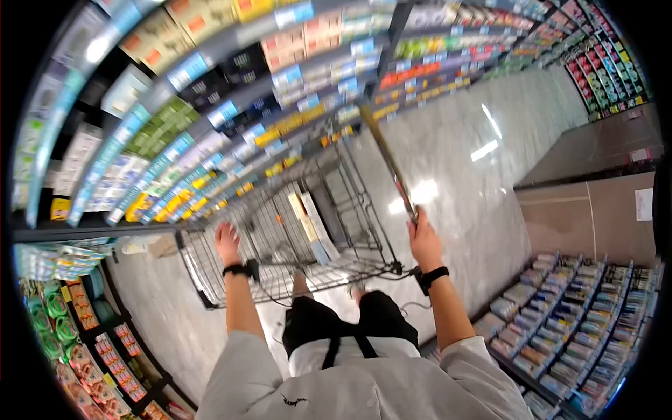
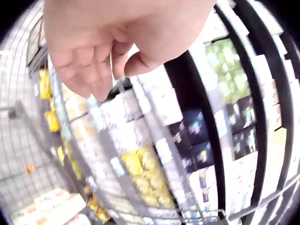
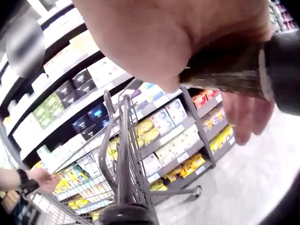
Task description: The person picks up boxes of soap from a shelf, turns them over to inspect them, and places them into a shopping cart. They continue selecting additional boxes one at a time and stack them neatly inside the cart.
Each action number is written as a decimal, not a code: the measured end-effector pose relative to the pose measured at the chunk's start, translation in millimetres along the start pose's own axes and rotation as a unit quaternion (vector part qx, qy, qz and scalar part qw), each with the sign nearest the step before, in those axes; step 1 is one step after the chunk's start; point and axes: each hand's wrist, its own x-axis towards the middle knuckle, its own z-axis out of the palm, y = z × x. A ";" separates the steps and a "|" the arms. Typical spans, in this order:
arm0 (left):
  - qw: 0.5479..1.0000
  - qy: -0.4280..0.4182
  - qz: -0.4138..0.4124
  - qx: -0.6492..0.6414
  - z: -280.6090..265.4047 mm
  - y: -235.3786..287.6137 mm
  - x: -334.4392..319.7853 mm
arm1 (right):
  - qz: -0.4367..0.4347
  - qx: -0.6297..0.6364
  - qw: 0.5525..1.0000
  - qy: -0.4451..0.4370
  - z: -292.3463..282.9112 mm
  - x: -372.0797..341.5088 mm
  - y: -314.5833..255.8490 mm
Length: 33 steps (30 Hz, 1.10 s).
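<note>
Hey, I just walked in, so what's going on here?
A person in a light top is in a shop with a wire shopping cart. Their right hand grips the cart's handle. The left hand is held out in front of the stocked shelves, its fingers relaxed and holding nothing. A few long boxes already lie in the cart.
</note>
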 end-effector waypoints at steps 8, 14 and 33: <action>0.970 0.170 0.164 0.064 -147.6 122.8 -159.4 | -0.011 0.037 0.999 -0.008 -5.3 41.3 34.4; 0.966 0.214 0.083 0.119 -224.7 82.0 -249.3 | -0.026 0.104 0.994 0.007 -8.7 74.0 82.3; 0.691 -0.159 0.091 0.699 -183.6 -75.0 -202.5 | -0.002 -0.040 0.996 0.074 -56.3 55.4 199.3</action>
